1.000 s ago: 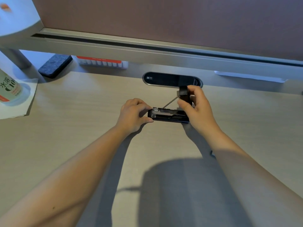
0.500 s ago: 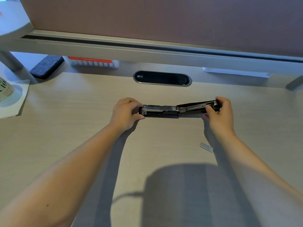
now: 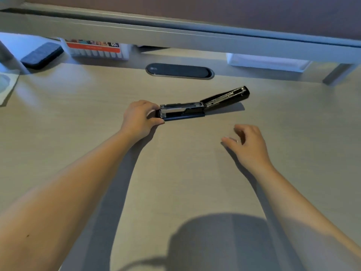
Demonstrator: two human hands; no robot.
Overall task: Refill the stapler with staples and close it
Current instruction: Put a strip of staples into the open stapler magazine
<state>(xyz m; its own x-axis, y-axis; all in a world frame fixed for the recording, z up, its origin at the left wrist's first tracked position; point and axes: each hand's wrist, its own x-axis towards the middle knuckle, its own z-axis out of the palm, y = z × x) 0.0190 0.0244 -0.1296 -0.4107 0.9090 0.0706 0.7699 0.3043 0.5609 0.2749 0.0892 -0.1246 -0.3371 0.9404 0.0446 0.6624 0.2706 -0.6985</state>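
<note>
A black stapler (image 3: 183, 111) lies on the light wooden desk (image 3: 97, 118), folded fully open. Its metal staple channel faces up and its lid (image 3: 227, 97) is laid back to the right, tip slightly raised. My left hand (image 3: 139, 118) grips the stapler's left end between thumb and fingers. My right hand (image 3: 248, 143) hovers low over the desk, below the lid and apart from the stapler, fingers curled and spread. A small shiny strip of staples (image 3: 235, 140) shows between its thumb and fingers; whether they touch it is unclear.
A dark oval cable port (image 3: 179, 71) sits in the desk behind the stapler. Under the grey shelf (image 3: 175, 38) stand a box of pens (image 3: 93, 49), a dark eraser block (image 3: 42, 55) and a white tray (image 3: 267, 61). Paper lies at the far left edge (image 3: 7, 87).
My right hand swung the lid fully back, let go of it and dropped down to the desk by the staple strip. My left hand kept its hold on the stapler.
</note>
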